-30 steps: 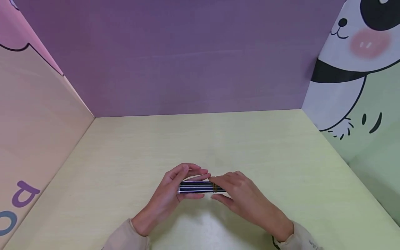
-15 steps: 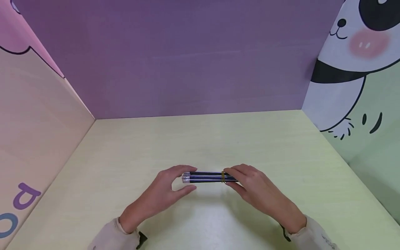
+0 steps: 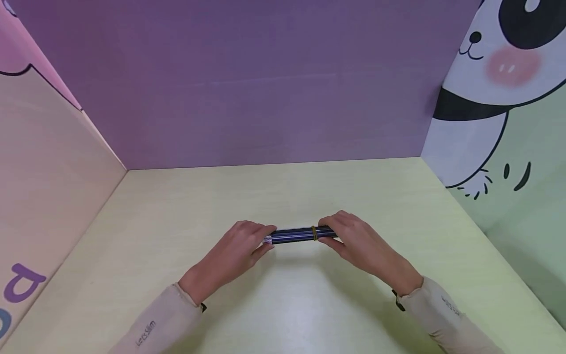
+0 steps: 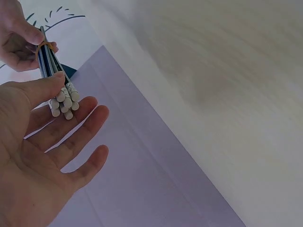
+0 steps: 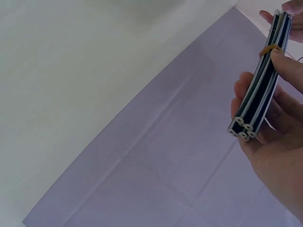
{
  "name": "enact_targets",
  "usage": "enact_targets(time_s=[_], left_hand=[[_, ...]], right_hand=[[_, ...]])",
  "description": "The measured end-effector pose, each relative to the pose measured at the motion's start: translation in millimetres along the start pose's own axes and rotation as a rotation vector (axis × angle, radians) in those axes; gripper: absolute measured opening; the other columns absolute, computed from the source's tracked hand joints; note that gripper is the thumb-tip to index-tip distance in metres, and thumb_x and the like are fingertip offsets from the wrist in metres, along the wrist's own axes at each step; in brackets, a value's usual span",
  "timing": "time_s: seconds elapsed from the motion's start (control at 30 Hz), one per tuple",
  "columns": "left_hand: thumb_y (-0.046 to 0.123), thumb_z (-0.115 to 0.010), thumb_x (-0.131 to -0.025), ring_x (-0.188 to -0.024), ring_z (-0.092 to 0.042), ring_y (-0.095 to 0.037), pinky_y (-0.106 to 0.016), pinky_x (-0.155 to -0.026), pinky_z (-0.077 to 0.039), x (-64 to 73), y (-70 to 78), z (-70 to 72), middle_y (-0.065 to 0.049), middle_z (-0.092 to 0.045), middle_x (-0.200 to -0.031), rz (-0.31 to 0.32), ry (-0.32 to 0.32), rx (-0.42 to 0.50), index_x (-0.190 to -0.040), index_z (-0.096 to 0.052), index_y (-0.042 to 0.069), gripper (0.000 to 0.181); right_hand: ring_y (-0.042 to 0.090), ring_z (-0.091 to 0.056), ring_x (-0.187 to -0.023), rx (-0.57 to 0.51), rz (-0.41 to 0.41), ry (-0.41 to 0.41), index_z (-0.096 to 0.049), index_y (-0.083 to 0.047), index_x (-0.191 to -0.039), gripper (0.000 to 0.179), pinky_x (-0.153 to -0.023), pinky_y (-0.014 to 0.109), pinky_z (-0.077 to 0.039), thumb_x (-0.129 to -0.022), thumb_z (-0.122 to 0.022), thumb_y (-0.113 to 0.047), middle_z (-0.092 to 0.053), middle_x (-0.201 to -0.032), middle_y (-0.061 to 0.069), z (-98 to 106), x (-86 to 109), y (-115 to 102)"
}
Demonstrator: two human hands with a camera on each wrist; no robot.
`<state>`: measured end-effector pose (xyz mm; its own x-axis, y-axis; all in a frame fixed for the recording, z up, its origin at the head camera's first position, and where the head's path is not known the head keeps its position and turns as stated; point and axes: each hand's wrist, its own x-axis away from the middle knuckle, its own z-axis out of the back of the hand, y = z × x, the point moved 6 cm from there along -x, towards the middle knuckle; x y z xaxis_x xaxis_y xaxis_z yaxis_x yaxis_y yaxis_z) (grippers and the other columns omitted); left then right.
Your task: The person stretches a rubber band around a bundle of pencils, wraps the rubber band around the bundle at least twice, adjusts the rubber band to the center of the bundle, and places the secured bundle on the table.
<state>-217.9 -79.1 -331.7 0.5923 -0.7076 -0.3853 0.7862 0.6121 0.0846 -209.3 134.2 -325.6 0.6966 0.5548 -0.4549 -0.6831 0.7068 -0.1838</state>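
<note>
A bundle of dark, light-striped pencils (image 3: 292, 235) is held level above the table between both hands. A yellowish rubber band (image 3: 314, 233) goes round it, nearer the right hand. My left hand (image 3: 230, 258) pinches the left end between thumb and fingers, where white erasers (image 4: 66, 101) cluster in the left wrist view. My right hand (image 3: 369, 248) grips the other end, thumb beside the band. Flat, unsharpened pencil ends (image 5: 243, 130) show in the right wrist view, with the fingers behind the bundle.
A pale wooden table (image 3: 283, 305) lies under the hands. Behind it rises a purple panel (image 3: 265, 83); a pinkish panel (image 3: 53, 162) stands on the left and a green one with a panda drawing (image 3: 526, 147) on the right.
Both hands have moved forward, away from the body, with the bundle. My left hand spread off the pencils' left end, then closed its thumb and fingers on it. The right hand kept its grip.
</note>
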Motion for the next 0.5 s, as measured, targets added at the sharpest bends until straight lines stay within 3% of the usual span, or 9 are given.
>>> enact_targets(time_s=[0.27,0.5], left_hand=[[0.013,-0.079,-0.086,-0.071,-0.061,-0.012,-0.041,-0.081,-0.053,-12.9,-19.9,-10.5,0.002,-0.070,-0.086,0.057,-0.027,0.001,-0.108,-0.069,0.005,0.026],[0.016,-0.082,-0.083,-0.099,-0.068,-0.023,-0.062,-0.099,-0.043,-10.3,-27.2,-24.0,-0.001,-0.074,-0.099,0.135,-0.077,-0.004,-0.109,-0.073,0.009,0.028]], right_hand=[[0.013,-0.059,-0.089,0.011,-0.039,-0.061,-0.068,-0.008,-0.105,0.023,-0.074,0.027,-0.054,-0.087,-0.079,-0.019,-0.064,-0.102,0.001,-17,-14.9,18],[0.013,-0.057,-0.090,-0.041,-0.118,-0.171,-0.071,-0.011,-0.102,0.020,-0.074,0.028,-0.053,-0.086,-0.080,-0.019,-0.062,-0.102,-0.003,-32,-17.3,22]])
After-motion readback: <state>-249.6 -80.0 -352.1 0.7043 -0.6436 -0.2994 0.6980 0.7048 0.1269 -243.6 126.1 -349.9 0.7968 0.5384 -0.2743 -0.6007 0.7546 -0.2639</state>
